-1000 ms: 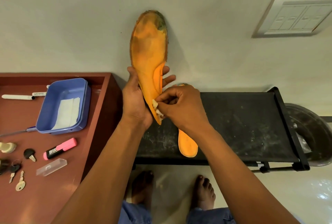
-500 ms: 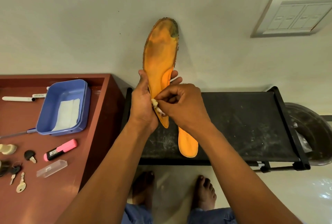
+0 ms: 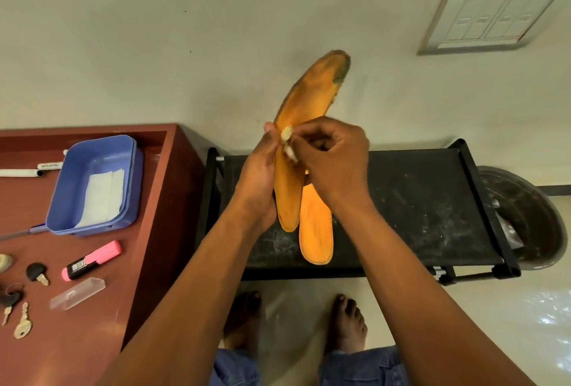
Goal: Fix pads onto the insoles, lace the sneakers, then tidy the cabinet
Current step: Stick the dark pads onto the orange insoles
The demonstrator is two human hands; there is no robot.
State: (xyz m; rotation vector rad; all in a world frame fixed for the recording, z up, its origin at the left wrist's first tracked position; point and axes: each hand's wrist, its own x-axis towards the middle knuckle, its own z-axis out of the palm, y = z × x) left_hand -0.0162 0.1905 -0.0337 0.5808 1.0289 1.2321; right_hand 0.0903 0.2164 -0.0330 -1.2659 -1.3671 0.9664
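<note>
The left hand (image 3: pixel 258 170) is gripping the insole (image 3: pixel 304 126); the right hand (image 3: pixel 335 161) is pinching a pale pad (image 3: pixel 286 133); it is risking sticking crooked.

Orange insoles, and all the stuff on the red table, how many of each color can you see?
Orange: 2, held insole, insole on the black rack
Blue: 1, tray
Pink: 1, highlighter
Clear: 1, plastic case
Total: 5, leaving out the keys and pens at the edge.
</note>
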